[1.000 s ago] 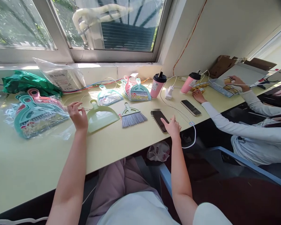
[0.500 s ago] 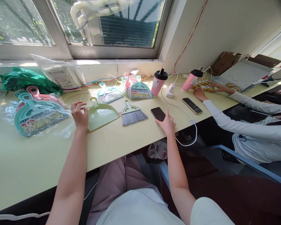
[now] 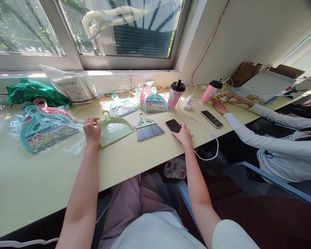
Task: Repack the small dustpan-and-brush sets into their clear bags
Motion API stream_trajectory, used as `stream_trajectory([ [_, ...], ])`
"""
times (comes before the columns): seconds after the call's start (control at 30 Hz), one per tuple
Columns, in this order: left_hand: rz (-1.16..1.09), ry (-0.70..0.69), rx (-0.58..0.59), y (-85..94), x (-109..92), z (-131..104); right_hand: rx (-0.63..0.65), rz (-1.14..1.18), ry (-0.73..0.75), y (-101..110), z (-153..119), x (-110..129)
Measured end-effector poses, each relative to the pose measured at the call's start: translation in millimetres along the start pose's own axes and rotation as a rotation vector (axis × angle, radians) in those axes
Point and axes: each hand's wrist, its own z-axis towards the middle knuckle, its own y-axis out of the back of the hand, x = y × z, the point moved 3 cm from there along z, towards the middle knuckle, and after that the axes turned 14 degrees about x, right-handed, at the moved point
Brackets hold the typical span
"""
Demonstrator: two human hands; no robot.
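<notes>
My left hand [image 3: 92, 131] is raised just above the table at the left edge of a pale green dustpan [image 3: 116, 130], its fingers loosely bent with nothing visible in them. Whether it touches the dustpan I cannot tell. A matching small hand broom [image 3: 148, 128] with grey bristles lies to the right of the dustpan. Further right, my right hand [image 3: 183, 135] grips the lower end of a black smartphone [image 3: 173, 126], thumb along its near side. The phone lies at a slant on the table, its screen dark.
Plastic-wrapped dustpan sets [image 3: 48, 128] lie at the left, by a green bag [image 3: 36, 91]. More sets [image 3: 154, 101] stand near the window. A pink cup [image 3: 175, 95], a charger [image 3: 188, 102] and another phone [image 3: 211, 119] are at the right. A co-worker's hands [image 3: 220, 105] handle yellowish items beyond.
The view has tilted and shifted slightly. My left hand's fingers have drawn in a little beside the dustpan. My right hand has closed further over the phone, which has barely moved.
</notes>
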Motion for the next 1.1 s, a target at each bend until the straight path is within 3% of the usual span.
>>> stream_trajectory([
  [0.13,0.079,0.071,0.077,-0.9,-1,0,-0.079,-0.085,0.047,-2,-7,13],
  [0.27,0.060,0.120,0.179,0.0,-4,0,-0.118,-0.089,0.205,-9,-8,52],
  [0.37,0.030,0.165,0.194,2.4,-2,-1,-0.014,-0.156,0.352,-23,0,92],
  [0.5,0.012,0.201,0.281,1.7,0,-3,0.141,-0.244,0.392,-43,21,131],
  [0.63,-0.094,0.207,0.255,-0.3,-2,-3,0.162,-0.225,0.352,-48,45,147],
  [0.8,-0.312,0.244,0.222,-3.7,-7,-3,0.267,-0.199,0.332,-42,64,150],
  [0.9,-0.478,0.264,0.218,-5.1,-6,-2,0.301,-0.045,0.365,-33,66,143],
  [1.0,-0.644,0.279,0.165,-6.8,-3,-1,0.238,0.280,0.419,-19,59,136],
  [1.1,-0.789,0.271,0.240,-13.6,-7,-3,0.306,0.636,0.543,-19,42,145],
])
